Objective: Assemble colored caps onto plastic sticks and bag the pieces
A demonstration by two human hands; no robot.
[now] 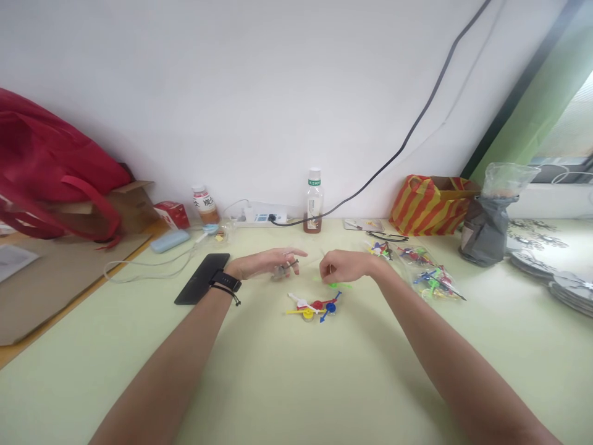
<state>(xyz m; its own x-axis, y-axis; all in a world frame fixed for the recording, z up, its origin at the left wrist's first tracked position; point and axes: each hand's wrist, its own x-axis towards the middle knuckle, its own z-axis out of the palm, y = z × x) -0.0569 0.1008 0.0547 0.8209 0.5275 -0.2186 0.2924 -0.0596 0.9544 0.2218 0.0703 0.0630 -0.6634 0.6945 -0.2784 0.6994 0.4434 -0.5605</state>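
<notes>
My left hand (265, 262), a dark watch on its wrist, is above the table with its fingers reaching right. A small black arrow spinner (291, 265) in blurred clear plastic lies between thumb and fingers. My right hand (346, 266) is closed, fingertips down; what it pinches is hidden. Just below it a bright green arrow piece (340, 285) rests on the table. Nearer me sits a cluster of plastic arrow spinners: a white one (302, 303), a red one (317, 305), a yellow one (308, 315) and a blue one (330, 307).
Bags of coloured spinners (435, 281) and glasses (386, 237) lie right. Behind stand a bottle (314, 207), a power strip (264, 214) and a striped bag (428, 207). A black phone (202, 279) lies left, near a cardboard sheet (69, 278). A dark cable (403, 148) hangs across the wall.
</notes>
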